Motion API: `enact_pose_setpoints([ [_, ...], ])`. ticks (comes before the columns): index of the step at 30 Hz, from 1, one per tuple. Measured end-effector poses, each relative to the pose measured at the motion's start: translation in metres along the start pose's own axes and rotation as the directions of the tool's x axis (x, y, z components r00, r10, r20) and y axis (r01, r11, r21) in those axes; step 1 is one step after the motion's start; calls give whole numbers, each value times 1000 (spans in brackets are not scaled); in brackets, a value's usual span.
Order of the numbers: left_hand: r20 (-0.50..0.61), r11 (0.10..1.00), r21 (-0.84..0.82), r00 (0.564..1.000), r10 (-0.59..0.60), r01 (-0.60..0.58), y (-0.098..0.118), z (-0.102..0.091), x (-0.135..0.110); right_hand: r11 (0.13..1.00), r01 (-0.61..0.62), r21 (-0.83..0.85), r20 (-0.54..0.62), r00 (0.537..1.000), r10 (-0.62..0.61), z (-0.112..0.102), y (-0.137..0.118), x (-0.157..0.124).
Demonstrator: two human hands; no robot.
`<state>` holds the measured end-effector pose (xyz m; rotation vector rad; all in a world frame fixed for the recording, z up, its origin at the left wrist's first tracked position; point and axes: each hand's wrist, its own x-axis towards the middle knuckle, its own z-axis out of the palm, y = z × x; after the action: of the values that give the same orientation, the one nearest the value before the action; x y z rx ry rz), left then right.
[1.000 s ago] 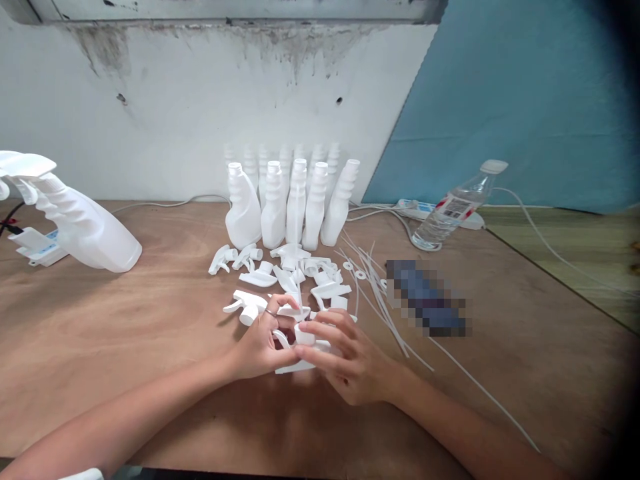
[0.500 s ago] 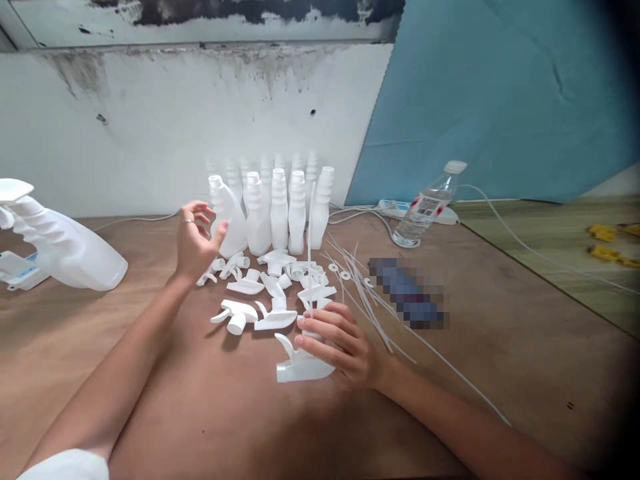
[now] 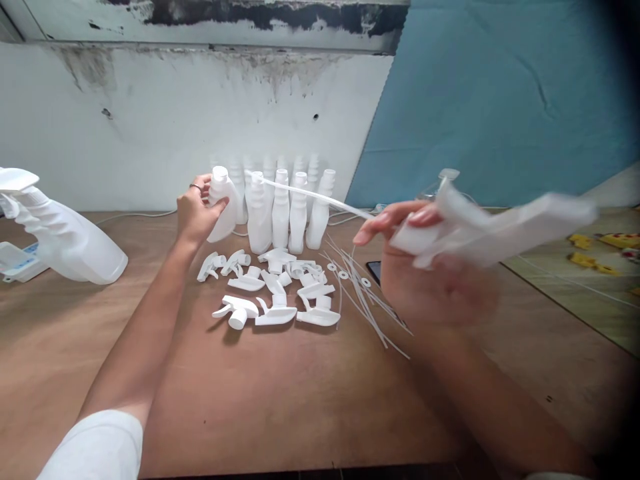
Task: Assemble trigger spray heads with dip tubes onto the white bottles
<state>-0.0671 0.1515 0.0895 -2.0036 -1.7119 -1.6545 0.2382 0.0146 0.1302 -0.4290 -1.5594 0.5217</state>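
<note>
At the far left of the wooden surface point(image 3: 250, 400) an assembled spray bottle point(image 3: 83, 233) leans beside a white power strip point(image 3: 23, 261). Right of it, the left hand point(image 3: 197, 213) grips a white bottle point(image 3: 227, 210) by its upper part, thumb on the near side; the bottle is tilted, mouth up, and whether its base touches the surface I cannot tell. Just beside it stand the other white bottles point(image 3: 259, 223), packed close along the far edge by the wall point(image 3: 150, 147) — tight quarters there. In front of them loose spray heads point(image 3: 277, 317) lie in a cluster, with a broad stretch of wood between them and the near edge, leaving room between the forearms. Further right lie thin tubes point(image 3: 373, 300) and white rings point(image 3: 343, 275). The right hand point(image 3: 425, 263), blurred, holds a spray head point(image 3: 520, 230) above the surface, fingers closed at its collar; its long tube point(image 3: 320, 198) points left across the bottle necks — touching or apart, I cannot tell. Behind that hand a clear bottle point(image 3: 449, 175) is mostly hidden. At the far right, beyond the surface's slanting edge, are yellow things point(image 3: 595, 263).
</note>
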Motion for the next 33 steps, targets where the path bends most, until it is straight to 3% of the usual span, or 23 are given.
enact_pose_setpoints([
  [3, -40, 981, 97, 985, 170, -165, 16, -24, -3, 990, -48, 134, -160, 985, 69, -2, -15, 18],
  [8, -47, 927, 232, 948, 313, -295, 35, -50, -8, 984, -137, 110, -12, 990, 139, -14, -19, 19],
  [14, 20, 894, 257, 927, 376, -368, 43, -53, -10, 983, -87, 161, -41, 995, 95, -12, -11, 17],
  [20, 103, 841, 286, 887, 450, -460, 65, -53, -17, 960, -121, 253, -52, 989, 138, -6, -1, 17],
  [24, 267, 792, 216, 815, 514, -571, 93, -59, -31, 937, -183, 299, 90, 982, 163, -3, 13, 15],
  [28, 406, 780, 25, 720, 563, -625, 121, -68, -49, 930, -274, 246, 127, 960, 250, 3, 14, 11],
  [33, 620, 856, -198, 616, 486, -477, 146, -75, -66, 844, -513, 153, 185, 854, 486, 5, -7, 4],
])
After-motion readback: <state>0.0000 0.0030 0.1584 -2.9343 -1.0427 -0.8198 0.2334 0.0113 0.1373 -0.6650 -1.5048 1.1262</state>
